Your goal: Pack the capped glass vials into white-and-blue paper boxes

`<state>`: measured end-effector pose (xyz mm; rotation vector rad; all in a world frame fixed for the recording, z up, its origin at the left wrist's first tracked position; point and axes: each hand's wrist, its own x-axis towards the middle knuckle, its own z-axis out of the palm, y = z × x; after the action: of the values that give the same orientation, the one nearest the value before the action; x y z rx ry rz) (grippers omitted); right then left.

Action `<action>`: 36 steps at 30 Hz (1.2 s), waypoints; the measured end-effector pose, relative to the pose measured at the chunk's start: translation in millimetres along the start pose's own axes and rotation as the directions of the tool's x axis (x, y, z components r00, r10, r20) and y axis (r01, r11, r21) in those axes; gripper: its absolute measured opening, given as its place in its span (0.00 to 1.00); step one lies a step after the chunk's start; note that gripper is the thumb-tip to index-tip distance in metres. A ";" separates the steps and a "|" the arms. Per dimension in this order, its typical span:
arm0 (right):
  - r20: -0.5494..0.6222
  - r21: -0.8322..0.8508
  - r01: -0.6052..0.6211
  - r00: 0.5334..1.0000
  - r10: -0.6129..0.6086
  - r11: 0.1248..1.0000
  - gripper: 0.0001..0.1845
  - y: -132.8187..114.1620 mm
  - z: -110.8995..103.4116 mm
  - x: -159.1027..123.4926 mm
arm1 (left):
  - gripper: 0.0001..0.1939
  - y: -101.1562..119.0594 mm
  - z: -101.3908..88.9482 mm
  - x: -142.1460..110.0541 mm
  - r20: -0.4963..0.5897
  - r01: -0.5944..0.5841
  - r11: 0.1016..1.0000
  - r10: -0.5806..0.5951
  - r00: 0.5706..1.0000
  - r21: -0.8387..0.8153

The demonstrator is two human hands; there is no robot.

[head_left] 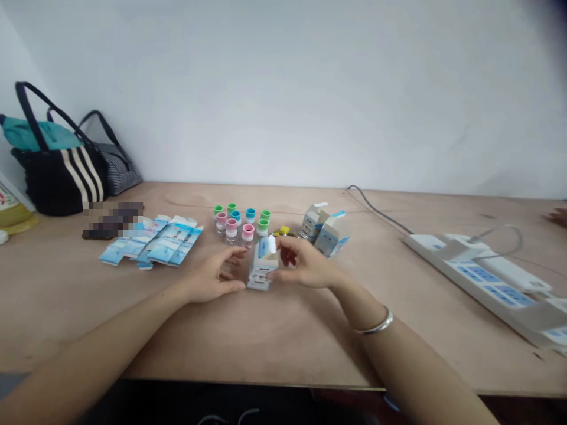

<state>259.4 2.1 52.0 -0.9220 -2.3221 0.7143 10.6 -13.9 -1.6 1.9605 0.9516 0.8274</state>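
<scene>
A small white-and-blue cardboard box (262, 268) stands upright in front of me with its top flaps up. My right hand (305, 262) is at its right side, thumb against the lower front and fingers curled by the flap. To the left of the box, my left hand (217, 277) is open with its fingers apart, and nothing is in it. Just behind stand several small clear bottles with coloured tops, among them a pink-topped bottle (248, 232) and a green-topped bottle (263, 226). Small yellow items (283, 231) lie partly hidden behind my right hand.
Two opened boxes (328, 236) stand right of the bottles. Flattened blue cartons (170, 242) are piled at left, near a dark object (113, 221). Bags (62, 177) sit at the far left. A white power strip (482, 283) with cables lies right; another person's hand (559, 217) shows at the edge.
</scene>
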 end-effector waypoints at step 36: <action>-0.169 -0.566 -0.228 0.973 0.159 0.792 0.09 -1.8 14.2 1.8 | 0.18 -1.6 -60.2 -7.8 -0.530 0.565 0.335 -0.196 0.825 0.754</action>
<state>248.3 -1.6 43.4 -1.4438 -2.3982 -0.0135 -42.0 2.2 24.2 2.2413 2.3969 0.3479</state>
